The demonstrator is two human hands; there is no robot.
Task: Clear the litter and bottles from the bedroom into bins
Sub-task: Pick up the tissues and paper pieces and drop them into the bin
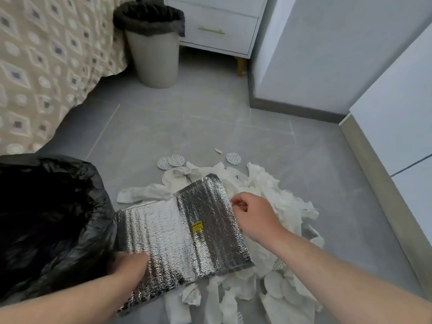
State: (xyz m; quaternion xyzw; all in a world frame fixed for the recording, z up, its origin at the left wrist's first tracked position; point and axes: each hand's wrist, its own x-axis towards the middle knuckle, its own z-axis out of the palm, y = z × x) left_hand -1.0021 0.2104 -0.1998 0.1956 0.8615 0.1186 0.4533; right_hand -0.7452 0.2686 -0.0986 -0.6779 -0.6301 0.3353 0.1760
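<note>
A silver foil insulated bag [182, 232] with a small yellow sticker lies across a heap of crumpled white tissue paper [268, 202] on the grey floor. My left hand [131, 265] grips the foil bag's near left corner, right beside the edge of a black bin bag [46, 218] that gapes at the lower left. My right hand [252, 213] pinches the foil bag's right edge. Three round white patterned discs [233, 158] lie just beyond the heap. More tissue and discs lie under my right forearm.
A beige waste bin [154, 54] lined with a dark bag stands at the back between the patterned bedspread [42, 73] and a white drawer unit [222, 31]. White cabinet fronts [397, 118] line the right side. Grey tiled floor [163, 127] stretches between.
</note>
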